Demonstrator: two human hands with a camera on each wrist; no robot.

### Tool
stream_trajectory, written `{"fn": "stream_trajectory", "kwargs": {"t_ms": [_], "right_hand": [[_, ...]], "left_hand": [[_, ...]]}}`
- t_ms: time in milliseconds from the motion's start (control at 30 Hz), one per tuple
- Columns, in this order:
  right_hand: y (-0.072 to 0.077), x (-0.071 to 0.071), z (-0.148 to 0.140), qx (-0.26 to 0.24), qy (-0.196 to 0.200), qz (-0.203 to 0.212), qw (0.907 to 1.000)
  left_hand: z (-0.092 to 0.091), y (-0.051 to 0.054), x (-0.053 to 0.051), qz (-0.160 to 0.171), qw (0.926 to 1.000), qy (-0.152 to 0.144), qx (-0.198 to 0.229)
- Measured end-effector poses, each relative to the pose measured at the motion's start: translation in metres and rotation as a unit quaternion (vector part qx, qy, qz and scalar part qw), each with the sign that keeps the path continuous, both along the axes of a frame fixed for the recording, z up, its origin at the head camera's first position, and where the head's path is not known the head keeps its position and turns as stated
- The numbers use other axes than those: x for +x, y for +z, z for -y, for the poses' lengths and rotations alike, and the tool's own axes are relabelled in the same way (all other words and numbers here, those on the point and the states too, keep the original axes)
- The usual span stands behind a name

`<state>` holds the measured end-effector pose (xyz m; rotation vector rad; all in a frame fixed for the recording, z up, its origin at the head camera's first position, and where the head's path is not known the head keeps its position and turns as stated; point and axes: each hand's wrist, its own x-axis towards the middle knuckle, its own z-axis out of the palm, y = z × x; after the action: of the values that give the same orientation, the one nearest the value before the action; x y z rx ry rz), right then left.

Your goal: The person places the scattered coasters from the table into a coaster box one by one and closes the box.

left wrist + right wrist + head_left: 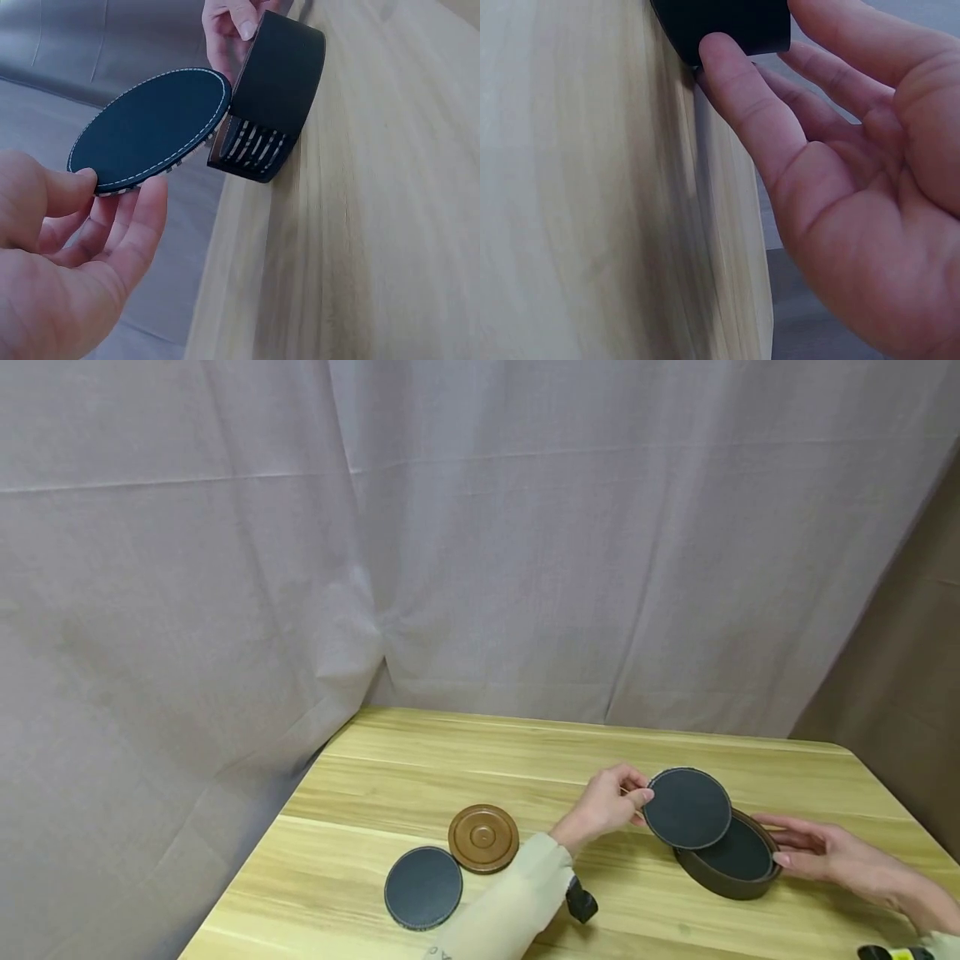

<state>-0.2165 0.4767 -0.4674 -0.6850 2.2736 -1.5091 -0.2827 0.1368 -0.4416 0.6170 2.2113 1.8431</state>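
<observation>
My left hand [606,806] pinches the edge of a round dark coaster [687,808] with pale stitching. The coaster is tilted just above and left of a round dark coaster holder [723,887], overlapping part of its open top. In the left wrist view, striped coaster edges [253,145] show through a gap in the holder's wall. My right hand [817,850] grips the holder's right side, thumb at the rim. In the right wrist view, a fingertip touches the dark wall of the holder [735,22].
On the wooden table [360,793], a second dark coaster [423,888] lies flat left of my left forearm. Touching or almost touching it is a brown disc [483,838] with raised rings. Grey cloth [525,568] hangs behind the table.
</observation>
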Motion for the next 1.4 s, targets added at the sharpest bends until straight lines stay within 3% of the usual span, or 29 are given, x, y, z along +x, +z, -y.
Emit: {"fn": "stream_trajectory", "kwargs": {"t_ms": [600, 833, 1067, 1400], "right_hand": [[0.001, -0.004, -0.001, -0.032, 0.024, 0.014, 0.9991], [0.0, -0.002, -0.001, -0.015, 0.014, -0.007, 0.9998], [-0.001, -0.003, -0.002, -0.027, 0.023, 0.017, 0.9992], [-0.002, -0.004, -0.003, -0.005, 0.006, 0.013, 0.9999]], "left_hand": [[-0.018, -0.006, 0.008, 0.044, 0.9982, 0.005, 0.041], [-0.027, -0.007, 0.012, 0.063, 0.9969, 0.013, 0.046], [-0.037, -0.009, 0.015, 0.081, 0.9942, 0.008, 0.071], [-0.042, -0.011, 0.018, 0.09, 0.9933, -0.009, 0.071]]}}
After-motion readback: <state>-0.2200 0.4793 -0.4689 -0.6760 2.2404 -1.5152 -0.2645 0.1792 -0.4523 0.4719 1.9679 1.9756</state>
